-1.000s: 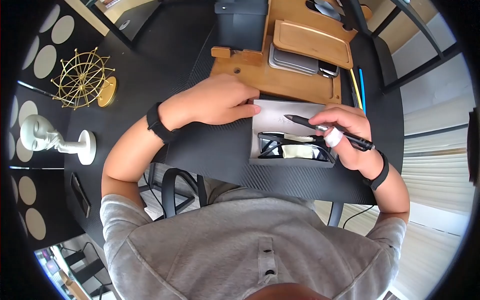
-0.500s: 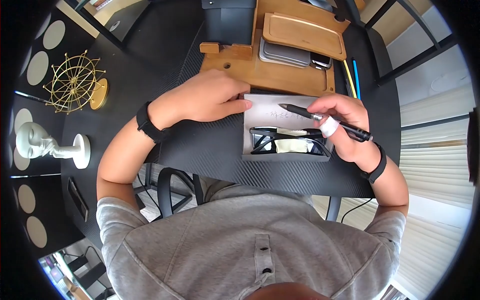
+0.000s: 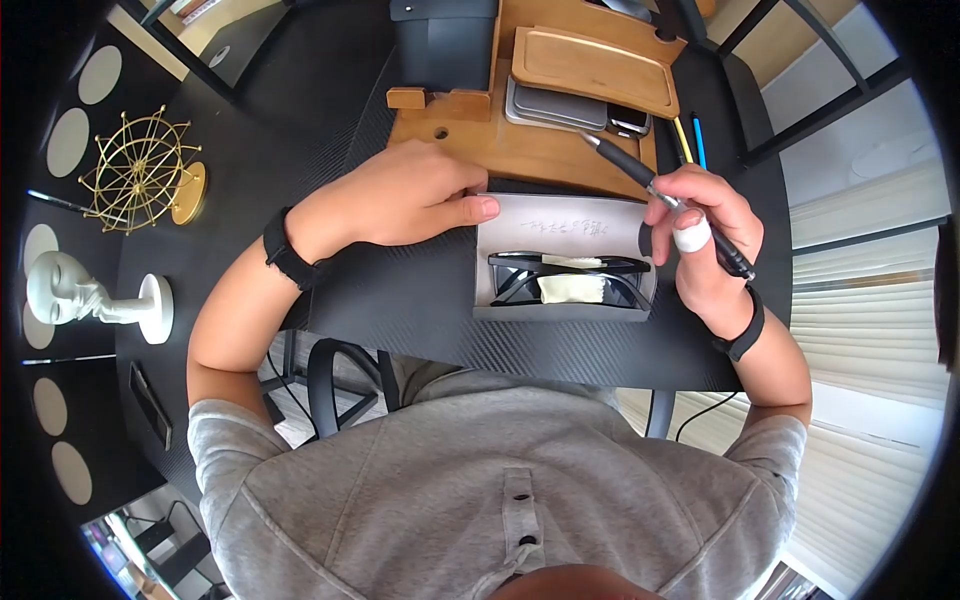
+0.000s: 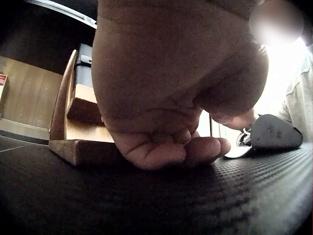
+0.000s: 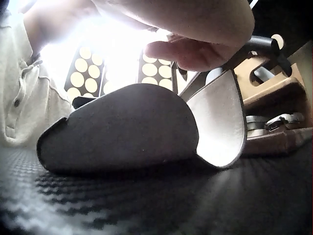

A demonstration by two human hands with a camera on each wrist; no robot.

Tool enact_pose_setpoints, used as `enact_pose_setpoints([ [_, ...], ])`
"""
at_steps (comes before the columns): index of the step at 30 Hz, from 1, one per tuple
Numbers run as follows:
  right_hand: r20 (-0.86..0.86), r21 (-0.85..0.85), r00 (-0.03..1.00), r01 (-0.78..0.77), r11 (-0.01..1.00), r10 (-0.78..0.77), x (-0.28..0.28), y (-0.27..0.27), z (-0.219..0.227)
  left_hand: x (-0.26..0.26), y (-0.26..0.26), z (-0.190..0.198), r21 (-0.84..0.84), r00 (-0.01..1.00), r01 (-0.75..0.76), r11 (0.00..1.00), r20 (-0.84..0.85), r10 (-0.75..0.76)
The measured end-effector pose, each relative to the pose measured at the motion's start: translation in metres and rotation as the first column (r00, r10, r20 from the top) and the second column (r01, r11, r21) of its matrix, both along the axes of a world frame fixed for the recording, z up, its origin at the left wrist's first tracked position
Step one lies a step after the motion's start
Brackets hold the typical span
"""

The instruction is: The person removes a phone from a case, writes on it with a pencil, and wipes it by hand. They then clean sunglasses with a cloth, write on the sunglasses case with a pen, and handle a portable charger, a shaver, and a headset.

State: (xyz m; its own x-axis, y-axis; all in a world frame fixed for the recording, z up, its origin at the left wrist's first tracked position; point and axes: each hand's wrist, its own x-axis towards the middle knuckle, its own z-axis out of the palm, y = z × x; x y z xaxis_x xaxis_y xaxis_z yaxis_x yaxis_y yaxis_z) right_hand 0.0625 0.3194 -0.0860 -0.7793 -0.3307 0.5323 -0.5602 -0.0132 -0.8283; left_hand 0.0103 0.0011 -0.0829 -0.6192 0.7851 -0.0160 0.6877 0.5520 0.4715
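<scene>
Glasses case open on the black table, its lid tilted back on the far side. Black-framed glasses inside, pale cloth over them. Handwriting on the lid's inner face.

Left hand at the case's left — fingers curled, thumb on the lid's edge, pinching it. Right hand at the case's right, partly closed, gripping a black pen between thumb and fingers; tip points away from the body, past the lid. White wrap on one digit.

Beyond the case: wooden organizer with silver items. Far left of it — gold wheel ornament, white figurine.
</scene>
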Motion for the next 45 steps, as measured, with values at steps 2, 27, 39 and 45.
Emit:
enact_pose_setpoints([
  [2, -0.061, 0.016, 0.998, 0.000, 1.000, 0.001, -0.002, -0.001, 0.001, 0.000, 0.000, 0.000, 0.004, 1.000, 0.003, 1.000, 0.006, -0.003],
  [27, -0.003, 0.167, 0.998, -0.056, 0.984, 0.058, 0.002, -0.002, 0.010, 0.001, 0.000, -0.003, 0.005, 1.000, -0.013, 1.000, -0.003, 0.013],
  [39, -0.044, 0.181, 0.998, -0.029, 0.983, 0.038, 0.002, 0.000, 0.010, 0.001, 0.001, -0.002, 0.002, 1.000, -0.014, 1.000, -0.017, 0.014],
  [45, -0.057, 0.166, 0.998, -0.025, 0.986, 0.035, 0.001, 0.002, 0.009, 0.001, 0.001, 0.001, 0.000, 1.000, 0.001, 1.000, -0.006, -0.001],
])
